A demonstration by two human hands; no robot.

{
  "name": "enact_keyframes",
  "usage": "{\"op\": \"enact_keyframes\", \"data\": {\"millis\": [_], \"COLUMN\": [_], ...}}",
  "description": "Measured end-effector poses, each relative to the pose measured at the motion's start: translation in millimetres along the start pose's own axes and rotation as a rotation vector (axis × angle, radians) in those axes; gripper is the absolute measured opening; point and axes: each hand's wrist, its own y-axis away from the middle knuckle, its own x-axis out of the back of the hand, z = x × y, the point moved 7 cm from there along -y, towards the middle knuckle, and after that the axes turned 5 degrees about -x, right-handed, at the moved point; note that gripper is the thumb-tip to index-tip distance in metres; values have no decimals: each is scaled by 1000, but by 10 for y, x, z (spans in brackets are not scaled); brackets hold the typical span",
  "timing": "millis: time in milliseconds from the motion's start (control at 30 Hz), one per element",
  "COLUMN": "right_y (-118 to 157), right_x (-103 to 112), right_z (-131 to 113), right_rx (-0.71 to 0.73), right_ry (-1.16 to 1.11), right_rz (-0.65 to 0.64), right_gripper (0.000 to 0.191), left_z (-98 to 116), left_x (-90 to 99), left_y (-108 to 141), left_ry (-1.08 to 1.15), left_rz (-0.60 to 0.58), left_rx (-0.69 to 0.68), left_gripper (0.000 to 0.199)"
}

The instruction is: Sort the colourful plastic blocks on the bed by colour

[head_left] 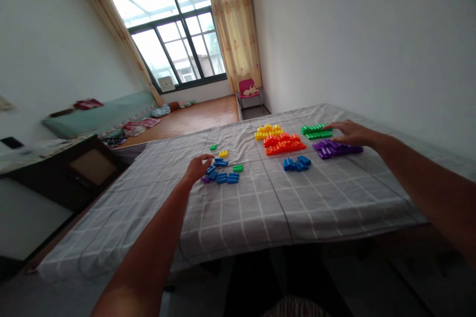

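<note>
My left hand (199,167) is at the left edge of a loose group of blue pieces (222,177), thumb and forefinger curved near them; whether it holds a piece is too small to tell. Green pieces (238,168), yellow pieces (223,153) and a purple piece (205,179) lie around that group. My right hand (347,133) reaches over the right end of the green pile (316,131), fingers apart, above the purple pile (334,149). Left of these are the orange pile (284,144), the yellow pile (267,132) and a smaller blue pile (296,163).
The pieces lie on a grey checked cloth (256,203) with wrinkles. A dark cabinet (85,168) stands at the left. Beyond are a wooden platform (201,116), a pink chair (248,88) and a window. A white wall runs along the right.
</note>
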Motion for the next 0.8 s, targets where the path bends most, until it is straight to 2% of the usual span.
{"op": "enact_keyframes", "data": {"millis": [100, 200, 333, 433, 500, 567, 667, 800], "right_y": [-177, -265, -239, -198, -179, -177, -201, -207], "right_x": [-195, -480, -1022, -1383, -1552, -1653, -1708, -1722], "right_z": [-686, -1545, -2565, -3122, -3369, -3494, -3479, -3330], "right_rx": [77, 184, 331, 422, 475, 501, 475, 355], "right_ry": [-70, -205, -258, -235, -203, -177, -159, -134], "right_rz": [-147, -249, -366, -418, -443, -462, -506, -599], "right_gripper": [39, 36, 32, 33, 39, 44, 48, 53], "left_z": [-228, -282, -65, 210, 349, 423, 445, 440], "left_x": [72, 24, -150, -256, -289, -287, -238, -199], "left_y": [143, 278, 416, 511, 570, 612, 639, 633], "left_ry": [-68, -131, -103, -59, -48, -71, -129, -154], "left_rz": [-66, -121, -159, -180, -207, -237, -271, -301], "left_rx": [77, 77, -85, -295, -394, -427, -378, -287], "left_gripper": [33, 31, 29, 35, 41, 41, 35, 32]}}
